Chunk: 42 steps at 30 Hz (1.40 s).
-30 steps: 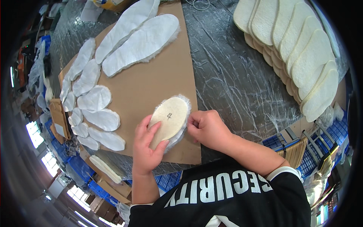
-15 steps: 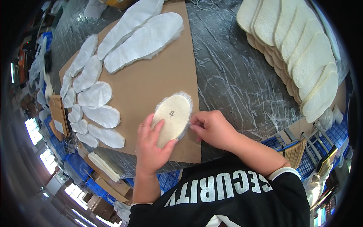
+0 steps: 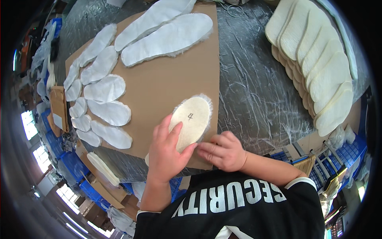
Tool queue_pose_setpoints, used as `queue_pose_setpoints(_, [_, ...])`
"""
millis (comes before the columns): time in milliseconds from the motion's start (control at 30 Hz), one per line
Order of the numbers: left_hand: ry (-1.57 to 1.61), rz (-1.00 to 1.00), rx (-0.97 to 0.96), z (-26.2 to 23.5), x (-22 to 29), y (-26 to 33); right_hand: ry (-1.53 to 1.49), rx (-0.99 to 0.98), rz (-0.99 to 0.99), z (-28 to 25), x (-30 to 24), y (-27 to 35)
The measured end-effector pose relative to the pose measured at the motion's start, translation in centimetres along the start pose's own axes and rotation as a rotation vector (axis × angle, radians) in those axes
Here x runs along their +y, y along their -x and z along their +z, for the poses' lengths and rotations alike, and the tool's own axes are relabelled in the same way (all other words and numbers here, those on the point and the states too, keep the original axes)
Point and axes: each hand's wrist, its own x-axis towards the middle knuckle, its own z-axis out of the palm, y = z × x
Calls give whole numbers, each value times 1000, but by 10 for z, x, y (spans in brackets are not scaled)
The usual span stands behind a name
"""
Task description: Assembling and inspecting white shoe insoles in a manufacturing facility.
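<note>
A cream felt insole [image 3: 191,119] with a handwritten mark lies over the lower right of the brown cardboard sheet, and white fleece fringe shows along its top and right edge. My left hand [image 3: 165,149] grips it from the lower left, fingers across its face and thumb at the right edge. The heel end is partly hidden under that hand. Beside the thumb, my right hand [image 3: 223,151] is closed, its bent fingertips drawn together at the insole's lower right edge. Whatever is pinched there is too small to see.
White fleece-backed insoles [image 3: 105,88] of several sizes lie along the left and top of the cardboard [image 3: 159,79]. Fanned stacks of cream insoles [image 3: 330,79] stand at the right on the plastic-covered table [image 3: 246,79]. Blue crates [image 3: 318,167] stand beyond the near right edge.
My right hand has slid down the insole's right edge, from its middle to near my left thumb. My left hand still grips the insole. The whole view has shifted slightly.
</note>
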Motion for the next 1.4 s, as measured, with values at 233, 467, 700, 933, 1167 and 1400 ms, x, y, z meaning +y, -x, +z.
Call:
queue_pose_setpoints(233, [53, -60, -26, -5, 4, -2, 113, -321, 63, 5, -9, 8])
queue_pose_setpoints(467, [54, -75, -28, -2, 9, -2, 217, -361, 38, 8, -17, 12])
queue_pose_setpoints(700, [-81, -47, 1, 11, 9, 7, 164, -331, 34, 12, -20, 16])
queue_pose_setpoints(933, [-108, -63, 15, 18, 8, 11, 126, -316, 8, 7, -17, 17])
queue_pose_setpoints(1167, [-145, -63, 30, 22, 9, 16, -221, -58, 89, -15, 6, -9])
queue_pose_setpoints(1400, [-46, -34, 74, 20, 8, 20, -203, -98, 391, -18, 59, -95])
